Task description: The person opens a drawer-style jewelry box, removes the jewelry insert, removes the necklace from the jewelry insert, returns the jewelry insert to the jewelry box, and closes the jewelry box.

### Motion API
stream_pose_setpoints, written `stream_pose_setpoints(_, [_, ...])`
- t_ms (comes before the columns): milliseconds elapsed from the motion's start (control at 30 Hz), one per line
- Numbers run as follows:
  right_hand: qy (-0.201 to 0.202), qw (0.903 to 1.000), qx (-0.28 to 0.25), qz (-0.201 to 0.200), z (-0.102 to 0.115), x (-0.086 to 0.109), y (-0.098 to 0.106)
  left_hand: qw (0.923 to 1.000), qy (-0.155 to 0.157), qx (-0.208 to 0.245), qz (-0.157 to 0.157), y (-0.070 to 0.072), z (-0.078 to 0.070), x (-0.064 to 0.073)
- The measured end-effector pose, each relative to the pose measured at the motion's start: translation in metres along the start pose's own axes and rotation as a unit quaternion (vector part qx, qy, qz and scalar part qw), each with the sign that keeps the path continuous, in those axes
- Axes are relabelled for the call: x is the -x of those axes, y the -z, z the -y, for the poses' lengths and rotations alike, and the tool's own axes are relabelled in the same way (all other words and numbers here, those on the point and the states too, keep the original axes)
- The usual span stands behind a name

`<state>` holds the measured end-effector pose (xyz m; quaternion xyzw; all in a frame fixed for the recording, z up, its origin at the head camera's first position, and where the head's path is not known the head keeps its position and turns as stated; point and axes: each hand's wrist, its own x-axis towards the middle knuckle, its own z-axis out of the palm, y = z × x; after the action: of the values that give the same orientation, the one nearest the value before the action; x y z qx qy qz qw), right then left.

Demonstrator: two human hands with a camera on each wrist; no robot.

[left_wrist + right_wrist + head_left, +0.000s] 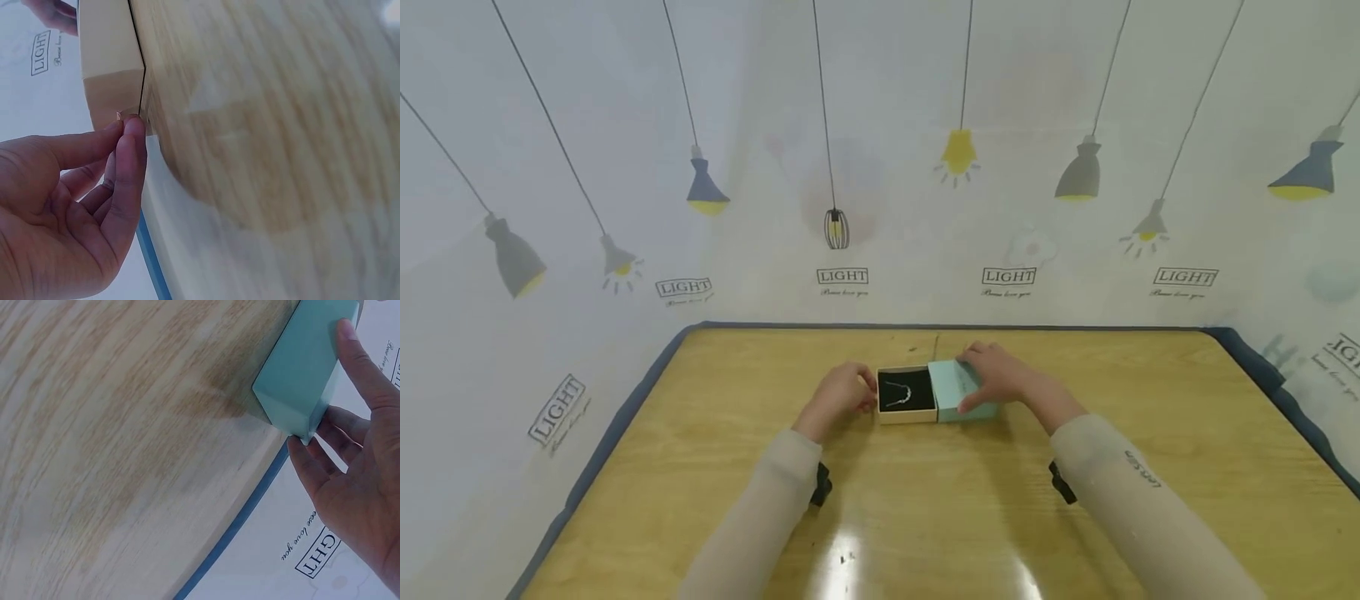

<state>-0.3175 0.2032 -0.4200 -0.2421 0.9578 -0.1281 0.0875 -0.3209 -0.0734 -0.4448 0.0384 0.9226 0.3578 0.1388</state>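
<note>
A jewelry box lies on the table, its cream drawer [904, 418] partly out of a teal sleeve [951, 385]. On the drawer's black lining rests a silver chain, a bracelet or necklace [898, 402]. At the drawer's left end, my left hand [841, 392] pinches a small tab [122, 115] between thumb and forefinger; the left wrist view shows this closely. My right hand [998, 377] grips the teal sleeve at the right, thumb on the near side and fingers around the far and end sides. The right wrist view shows fingertips against the sleeve's end corner.
The wooden table [925, 500] has a blue edge [947, 325] along the back and sides. Behind it stands a pale wall [910, 275] printed with hanging lamps and the word LIGHT. Dark straps [822, 485] sit at both wrists.
</note>
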Motion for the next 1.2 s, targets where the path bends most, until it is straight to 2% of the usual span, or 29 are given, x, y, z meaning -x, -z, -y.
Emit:
stream_pose_setpoints(267, [-0.011,0.9999,-0.003,0.009,-0.0019,-0.0001,0.0017,0.9997,0.021,0.004,0.010,0.0045,-0.0022,0.0007])
stream_pose_setpoints(400, [-0.008,0.9999,-0.005,0.006,-0.0016,0.0004,0.0024,0.9996,0.020,0.016,0.010,0.0057,-0.0020,0.0028])
stream_pose_setpoints(967, [-0.013,0.9998,-0.006,0.016,-0.0017,-0.0036,-0.0005,0.9996,0.004,-0.028,-0.005,0.0059,-0.0020,0.0045])
stream_pose_setpoints(1200, [-0.016,0.9998,0.001,0.013,-0.0024,-0.0021,0.0005,0.9970,-0.031,-0.070,0.009,0.0062,-0.0054,0.0085])
